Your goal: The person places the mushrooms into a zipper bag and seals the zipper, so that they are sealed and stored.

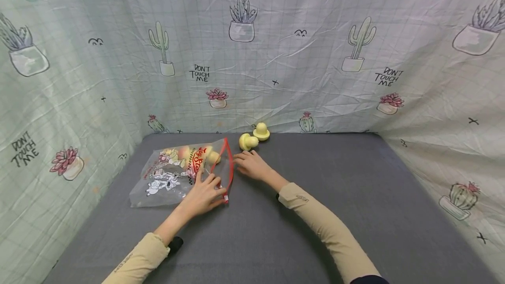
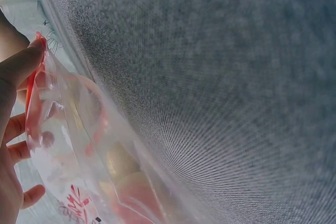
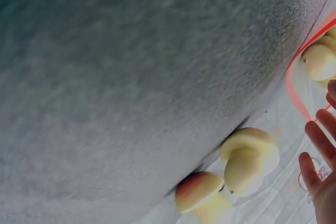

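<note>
Bag [image 2: 100,150] cropped, left wrist view

Glossy plastic bag [image 1: 163,194], matt cloth tabletop [image 1: 252,240]

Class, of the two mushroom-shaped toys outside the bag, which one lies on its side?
The mushroom-shaped toy nearer the clear bag: its stem points sideways, while the other mushroom-shaped toy rests cap-down, stem up.

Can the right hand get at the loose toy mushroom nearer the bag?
Probably yes: the right hand is close to that toy mushroom, which lies outside the bag, and nothing visible stands between them.
</note>
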`<state>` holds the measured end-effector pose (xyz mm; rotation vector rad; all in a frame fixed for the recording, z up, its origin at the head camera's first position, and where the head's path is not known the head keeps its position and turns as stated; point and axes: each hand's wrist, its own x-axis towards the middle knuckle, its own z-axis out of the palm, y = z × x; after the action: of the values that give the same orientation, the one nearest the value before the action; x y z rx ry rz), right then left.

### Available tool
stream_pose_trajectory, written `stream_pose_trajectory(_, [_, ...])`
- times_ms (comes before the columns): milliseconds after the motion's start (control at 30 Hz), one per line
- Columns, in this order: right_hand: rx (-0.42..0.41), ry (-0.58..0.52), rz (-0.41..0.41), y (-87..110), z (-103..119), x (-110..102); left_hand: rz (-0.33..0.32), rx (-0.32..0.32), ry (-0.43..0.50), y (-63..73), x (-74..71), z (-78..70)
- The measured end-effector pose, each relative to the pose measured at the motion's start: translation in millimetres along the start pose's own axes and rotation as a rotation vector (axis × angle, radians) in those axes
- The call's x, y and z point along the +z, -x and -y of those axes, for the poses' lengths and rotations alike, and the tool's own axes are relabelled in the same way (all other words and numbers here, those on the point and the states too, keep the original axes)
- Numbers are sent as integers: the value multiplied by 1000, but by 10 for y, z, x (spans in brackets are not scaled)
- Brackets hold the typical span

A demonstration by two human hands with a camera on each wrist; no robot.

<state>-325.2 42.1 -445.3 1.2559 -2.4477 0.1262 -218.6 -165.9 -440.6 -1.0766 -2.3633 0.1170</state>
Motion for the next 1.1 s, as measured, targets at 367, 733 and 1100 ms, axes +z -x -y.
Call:
stream_pose_trajectory(367, [95,14,-159,30,-119,-46,-28,2,-6,-3,4,9])
stream_pose_trajectory(733, [283,64,-236,47,-274,-7,-33,-8,-6,10,-11,-4])
stream_pose_trajectory(1100, [399,11,-188,-40,-371,11,-54,-11,26,11,3,-3])
